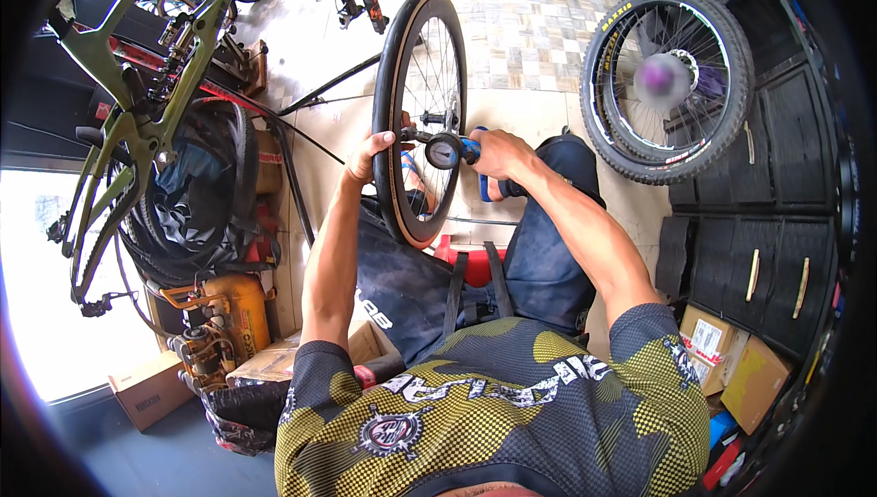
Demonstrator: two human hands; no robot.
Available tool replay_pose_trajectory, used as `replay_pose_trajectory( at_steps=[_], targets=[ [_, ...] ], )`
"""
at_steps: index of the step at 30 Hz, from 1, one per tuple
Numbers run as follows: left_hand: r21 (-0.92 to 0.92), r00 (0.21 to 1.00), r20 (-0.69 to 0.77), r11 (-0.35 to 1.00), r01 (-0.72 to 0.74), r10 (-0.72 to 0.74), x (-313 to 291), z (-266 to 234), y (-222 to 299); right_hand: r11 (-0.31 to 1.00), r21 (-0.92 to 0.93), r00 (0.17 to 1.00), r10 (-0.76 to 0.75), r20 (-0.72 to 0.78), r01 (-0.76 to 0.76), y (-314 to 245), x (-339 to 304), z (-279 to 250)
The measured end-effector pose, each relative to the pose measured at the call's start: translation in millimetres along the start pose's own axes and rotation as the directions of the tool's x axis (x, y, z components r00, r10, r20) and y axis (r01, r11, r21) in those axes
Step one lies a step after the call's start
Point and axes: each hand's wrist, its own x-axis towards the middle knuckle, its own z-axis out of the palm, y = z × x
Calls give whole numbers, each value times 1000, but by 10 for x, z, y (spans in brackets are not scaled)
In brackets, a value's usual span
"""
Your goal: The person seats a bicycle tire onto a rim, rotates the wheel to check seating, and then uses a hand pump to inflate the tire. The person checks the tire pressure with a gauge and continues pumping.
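Note:
A bicycle wheel (388, 113) with a black tyre and a tan sidewall stands upright between my knees. My left hand (369, 157) is closed round the tyre and rim on its left side, the far fingers partly hidden by the tyre. In my right hand (498, 153) is a tyre inflator (445, 152), gripped by its blue handle. Its round dial gauge faces up, and its front end lies against the wheel, near the rim held by my left hand. Whether it is fixed to the valve I cannot make out.
On the left, a green bike frame (187, 86) hangs over heaped tyres (196, 250) and a yellow compressor (239, 310). Mountain bike wheels (598, 104) lean against black drawers (767, 150) at right. Cardboard boxes (703, 337) sit below them. A black hose or bar (333, 86) reaches toward the wheel.

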Motion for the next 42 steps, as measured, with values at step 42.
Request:
replay_pose_trajectory(
  at_steps=[42],
  targets=[
    [-4, 1000, 3, 1000, 14, -14, 23, -64, -52, 999, 28, 1000, 19, -2, -19, 18, 13, 21]
  ],
)
